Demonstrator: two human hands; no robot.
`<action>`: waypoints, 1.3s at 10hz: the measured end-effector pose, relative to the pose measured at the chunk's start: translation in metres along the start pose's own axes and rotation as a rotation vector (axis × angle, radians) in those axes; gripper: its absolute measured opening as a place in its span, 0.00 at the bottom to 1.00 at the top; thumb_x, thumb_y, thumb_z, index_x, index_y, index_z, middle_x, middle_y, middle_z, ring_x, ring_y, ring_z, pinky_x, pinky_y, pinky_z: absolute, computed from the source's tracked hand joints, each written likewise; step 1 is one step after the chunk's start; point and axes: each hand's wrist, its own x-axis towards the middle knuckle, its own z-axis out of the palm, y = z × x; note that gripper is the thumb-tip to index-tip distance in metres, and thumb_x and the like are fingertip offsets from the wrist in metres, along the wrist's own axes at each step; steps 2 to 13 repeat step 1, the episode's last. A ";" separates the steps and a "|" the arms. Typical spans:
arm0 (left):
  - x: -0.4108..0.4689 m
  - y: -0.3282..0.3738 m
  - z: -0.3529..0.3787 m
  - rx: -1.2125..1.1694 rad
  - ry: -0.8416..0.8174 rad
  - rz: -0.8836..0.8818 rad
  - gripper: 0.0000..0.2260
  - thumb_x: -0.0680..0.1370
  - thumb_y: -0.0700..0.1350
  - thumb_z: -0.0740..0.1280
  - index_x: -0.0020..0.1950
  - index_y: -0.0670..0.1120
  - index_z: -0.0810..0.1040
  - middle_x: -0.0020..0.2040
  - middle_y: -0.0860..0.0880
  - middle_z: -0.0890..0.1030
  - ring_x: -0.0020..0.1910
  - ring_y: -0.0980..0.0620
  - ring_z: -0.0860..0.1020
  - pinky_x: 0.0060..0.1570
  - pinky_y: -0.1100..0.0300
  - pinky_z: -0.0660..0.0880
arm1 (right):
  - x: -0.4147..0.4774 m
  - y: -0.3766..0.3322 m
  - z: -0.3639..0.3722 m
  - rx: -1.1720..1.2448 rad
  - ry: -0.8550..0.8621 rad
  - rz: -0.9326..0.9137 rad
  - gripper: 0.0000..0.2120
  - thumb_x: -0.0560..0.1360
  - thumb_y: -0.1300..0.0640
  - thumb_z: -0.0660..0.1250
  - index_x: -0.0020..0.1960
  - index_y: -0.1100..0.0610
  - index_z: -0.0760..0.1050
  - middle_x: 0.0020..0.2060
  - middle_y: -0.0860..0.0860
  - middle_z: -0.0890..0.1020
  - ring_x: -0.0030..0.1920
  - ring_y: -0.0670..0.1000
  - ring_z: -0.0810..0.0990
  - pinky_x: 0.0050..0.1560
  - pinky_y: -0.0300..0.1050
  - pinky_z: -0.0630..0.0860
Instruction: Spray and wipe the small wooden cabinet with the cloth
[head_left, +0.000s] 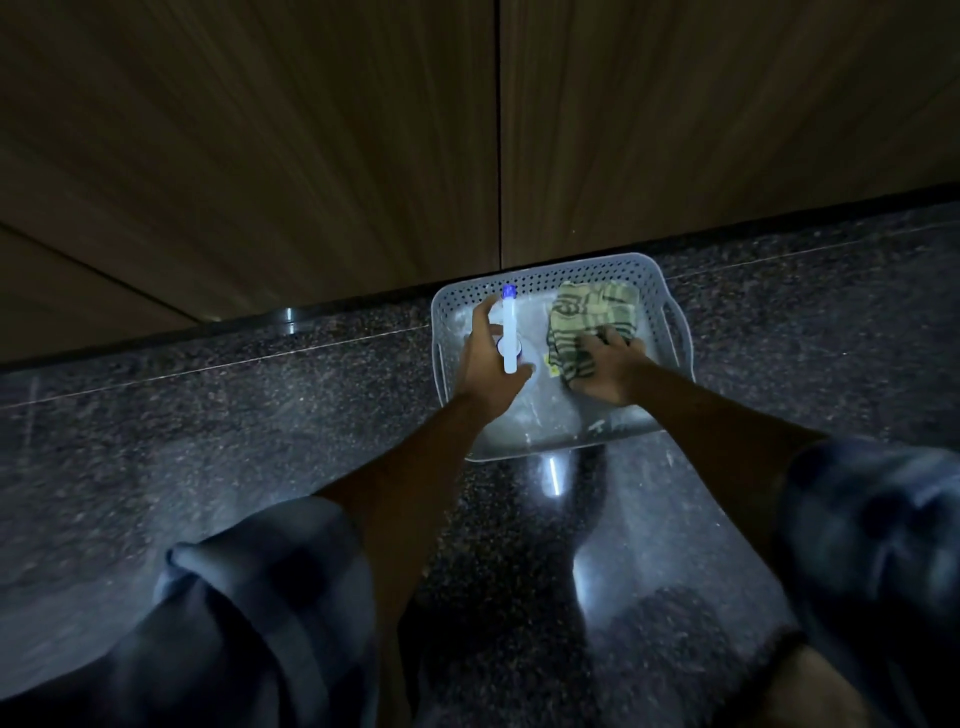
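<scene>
A white spray bottle (510, 332) with a blue nozzle tip lies in a pale perforated basket (550, 273) on the dark speckled floor. My left hand (491, 371) is wrapped around the bottle's neck. To its right, a green striped cloth (587, 317) sits crumpled in the basket, with my right hand (610, 366) pressed on its near edge, fingers curled into it. The wooden cabinet (311, 156) rises just behind the basket, its two dark doors split by a vertical seam.
The speckled granite floor (208, 415) spreads left and right of the basket, with bright light reflections near my knees. A small round metal fitting (291, 319) sits at the cabinet's base on the left. My knees in blue fabric fill the lower corners.
</scene>
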 end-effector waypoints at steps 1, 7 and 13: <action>-0.008 0.017 -0.013 0.011 -0.069 -0.099 0.49 0.69 0.26 0.73 0.84 0.46 0.52 0.64 0.40 0.74 0.47 0.50 0.78 0.31 0.73 0.72 | -0.019 0.000 -0.009 0.030 0.158 -0.041 0.46 0.74 0.34 0.66 0.82 0.49 0.47 0.81 0.54 0.48 0.79 0.63 0.51 0.75 0.64 0.57; -0.008 0.017 -0.013 0.011 -0.069 -0.099 0.49 0.69 0.26 0.73 0.84 0.46 0.52 0.64 0.40 0.74 0.47 0.50 0.78 0.31 0.73 0.72 | -0.019 0.000 -0.009 0.030 0.158 -0.041 0.46 0.74 0.34 0.66 0.82 0.49 0.47 0.81 0.54 0.48 0.79 0.63 0.51 0.75 0.64 0.57; -0.008 0.017 -0.013 0.011 -0.069 -0.099 0.49 0.69 0.26 0.73 0.84 0.46 0.52 0.64 0.40 0.74 0.47 0.50 0.78 0.31 0.73 0.72 | -0.019 0.000 -0.009 0.030 0.158 -0.041 0.46 0.74 0.34 0.66 0.82 0.49 0.47 0.81 0.54 0.48 0.79 0.63 0.51 0.75 0.64 0.57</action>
